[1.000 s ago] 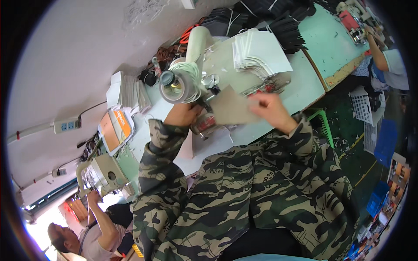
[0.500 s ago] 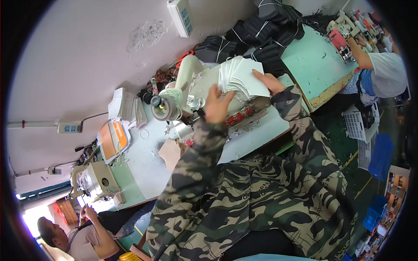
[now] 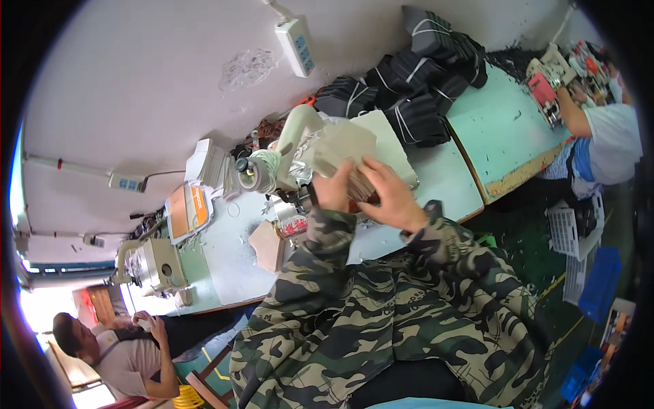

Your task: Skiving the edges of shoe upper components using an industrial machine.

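Observation:
A stack of pale, thin cut sheets [image 3: 346, 144] is tilted up over the bed of a cream machine [image 3: 300, 126], its layered brownish edge facing me. My left hand [image 3: 332, 189] closes on the stack's near left side, beside the machine's head. Bent around the right side and layered edge is my right hand [image 3: 394, 199], thumb below and fingers above. The sheets are slightly smeared by motion, and my palms hide part of them. Below and left of the machine, a tan pile of angular cut pieces [image 3: 267, 245] lies on the white table [image 3: 228, 276].
Dark bundles tied with white cord [image 3: 415, 119] are heaped behind the machine. A stack of white pieces [image 3: 208, 165] and an orange-and-tan packet [image 3: 187, 210] sit at left. Co-workers sit at both sides, one by a second machine [image 3: 162, 266]. White crates [image 3: 573, 228] stand on the floor at right.
The fanned white sheets are now gathered into a tilted stack. My right hand has moved left and nearer, joining my left hand on it. The view has shifted slightly.

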The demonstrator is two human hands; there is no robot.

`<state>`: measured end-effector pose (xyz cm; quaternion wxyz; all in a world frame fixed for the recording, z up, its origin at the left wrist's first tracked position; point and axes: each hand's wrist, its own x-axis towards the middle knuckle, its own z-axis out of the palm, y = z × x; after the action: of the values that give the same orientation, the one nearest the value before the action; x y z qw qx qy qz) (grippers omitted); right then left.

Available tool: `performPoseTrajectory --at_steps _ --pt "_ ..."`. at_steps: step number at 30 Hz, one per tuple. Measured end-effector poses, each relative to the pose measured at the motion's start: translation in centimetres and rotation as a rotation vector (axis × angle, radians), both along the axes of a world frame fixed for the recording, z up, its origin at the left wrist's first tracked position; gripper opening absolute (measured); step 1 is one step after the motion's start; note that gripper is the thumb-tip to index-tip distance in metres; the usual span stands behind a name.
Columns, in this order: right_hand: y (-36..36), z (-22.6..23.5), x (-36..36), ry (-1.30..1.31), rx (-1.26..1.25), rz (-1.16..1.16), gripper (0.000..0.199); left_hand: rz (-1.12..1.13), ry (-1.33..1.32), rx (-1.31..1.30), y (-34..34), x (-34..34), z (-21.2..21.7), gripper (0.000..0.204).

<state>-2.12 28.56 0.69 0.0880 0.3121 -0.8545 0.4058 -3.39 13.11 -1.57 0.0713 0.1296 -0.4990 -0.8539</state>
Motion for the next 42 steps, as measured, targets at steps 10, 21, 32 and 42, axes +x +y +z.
performPoseTrajectory --at_steps 10,21,32,42 --pt "2.2 3.5 -5.8 -0.492 -0.158 0.088 0.055 0.058 0.159 0.049 -2.0 2.7 0.3 0.073" --pt "0.8 1.3 -4.4 0.079 0.419 0.049 0.049 -0.142 0.228 -1.424 -1.3 2.0 1.0 0.092" --pt "23.2 -9.1 2.3 -1.121 -0.791 -0.473 0.049 0.221 -0.327 -1.423 -16.9 17.4 -5.9 0.086" --pt "28.1 -18.8 4.2 -0.316 0.47 -0.985 0.055 -0.556 -0.653 -1.682 -20.7 16.4 -9.6 0.118"
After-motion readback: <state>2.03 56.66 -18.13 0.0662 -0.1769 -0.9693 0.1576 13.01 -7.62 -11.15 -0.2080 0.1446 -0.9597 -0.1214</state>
